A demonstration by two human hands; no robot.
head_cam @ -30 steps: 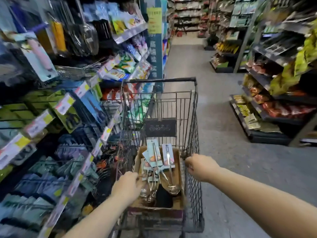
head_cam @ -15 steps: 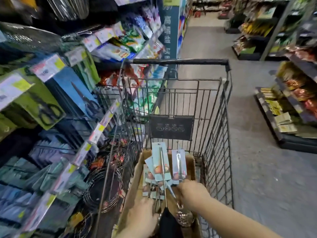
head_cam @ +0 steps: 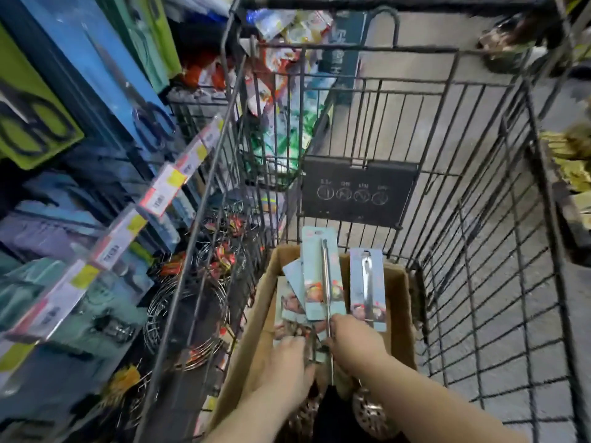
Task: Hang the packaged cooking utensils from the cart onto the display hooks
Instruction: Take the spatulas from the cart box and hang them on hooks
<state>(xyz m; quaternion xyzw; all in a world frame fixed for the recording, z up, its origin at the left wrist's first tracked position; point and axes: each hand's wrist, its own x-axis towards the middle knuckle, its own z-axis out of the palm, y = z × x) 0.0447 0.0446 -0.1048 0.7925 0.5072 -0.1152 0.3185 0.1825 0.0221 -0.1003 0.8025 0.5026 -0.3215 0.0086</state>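
Observation:
A black wire cart [head_cam: 204, 199] holds a cardboard box [head_cam: 256, 314] with several packaged utensils on light blue cards. The tallest card [head_cam: 315, 270] carries a long steel handle; a second card [head_cam: 367, 282] stands to its right. My right hand [head_cam: 355, 343] is inside the box and pinches the long steel handle just below the tallest card. My left hand [head_cam: 281, 362] lies on the lower cards at the box's left, fingers bent; its hold is hidden. A perforated skimmer head [head_cam: 372, 414] shows under my right forearm.
Display hooks with price tags [head_cam: 163, 187] run along the left, hung with blue [head_cam: 105, 75] and green [head_cam: 28, 123] scissor packs. Round wire racks [head_cam: 185, 318] sit low beside the cart. A black sign [head_cam: 358, 190] hangs on the cart's far wall. Grey aisle floor lies to the right.
Both hands left the cart's near edge and went down into the box. My view moved closer and lower over the cart. The right hand now holds the long utensil's handle.

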